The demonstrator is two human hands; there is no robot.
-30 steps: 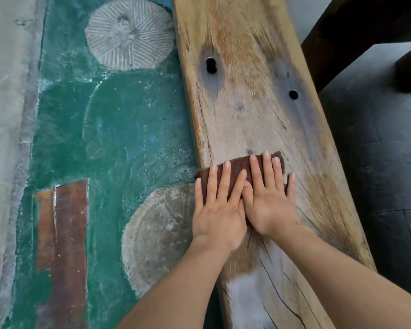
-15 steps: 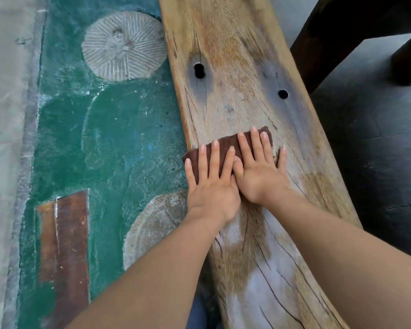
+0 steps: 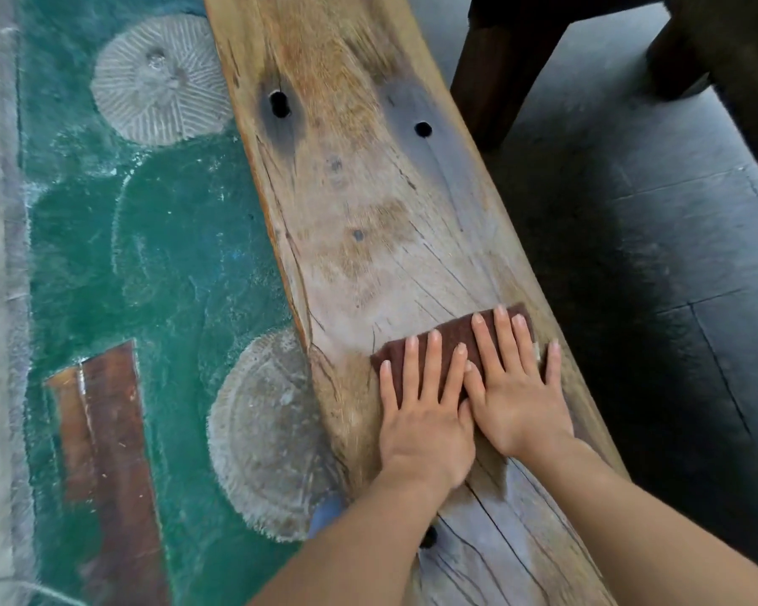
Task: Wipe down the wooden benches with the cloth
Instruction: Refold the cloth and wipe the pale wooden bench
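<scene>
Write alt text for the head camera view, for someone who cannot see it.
The left hand and right hand, fingers straight, press a brown cloth flat on a weathered, cracked wooden bench. Green painted floor lies to its left, dark tiles to its right.

I work from one view, the head camera, worn above the surface (image 3: 368, 190) and tilted steeply down and forward. It looks along the length of the surface, which runs from the bottom edge of the frame up and away, past the left grip (image 3: 425, 413) and the right grip (image 3: 517, 400). Both grips sit close under the lens, low and right of centre, with the forearms coming in from the bottom edge. The wide angle takes in floor on both sides. Left of the left grip is green painted floor (image 3: 158, 264), and right of the right grip is dark tiled floor (image 3: 653, 238). Beyond the grips, to the far right, stands a dark furniture leg (image 3: 495, 80).
</scene>
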